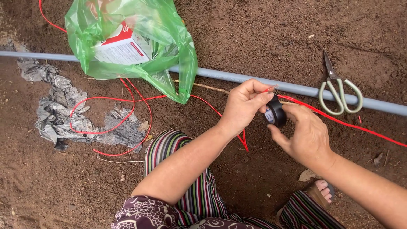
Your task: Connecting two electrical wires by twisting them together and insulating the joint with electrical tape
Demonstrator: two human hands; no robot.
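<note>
A person squats on bare brown soil [263, 38], seen from above, with striped trouser legs and one sandalled foot [323, 189] at the bottom of the view.

A long grey plastic pipe [237, 77] crosses the ground from the left edge to the right edge; every place below is given from it. A translucent green plastic bag [169, 46] lies across the pipe near its left part, with a red and white cardboard box [123, 46] inside. Below the pipe on the left lies a crumpled grey plastic sheet [55, 108]. A thin red wire [110, 99] loops over that sheet, runs under the bag and carries on below the pipe to the right edge. Pale green-handled scissors [339, 91] rest on the pipe near its right end.

Just below the middle of the pipe, both hands meet on a small roll of black tape [276, 111]. The left hand [243, 104] pinches at the roll's upper edge and the wire there with thumb and fingertips. The right hand [307, 133] grips the roll, thumb underneath and fingers curled over it.

Judged from this, loose soil could stick to the tape's adhesive and weaken its hold. The slack wire loops could snag on a foot. The pointed scissors could slide off the rounded pipe.

It is outdoors, in even daylight, on dry, crumbly earth.
</note>
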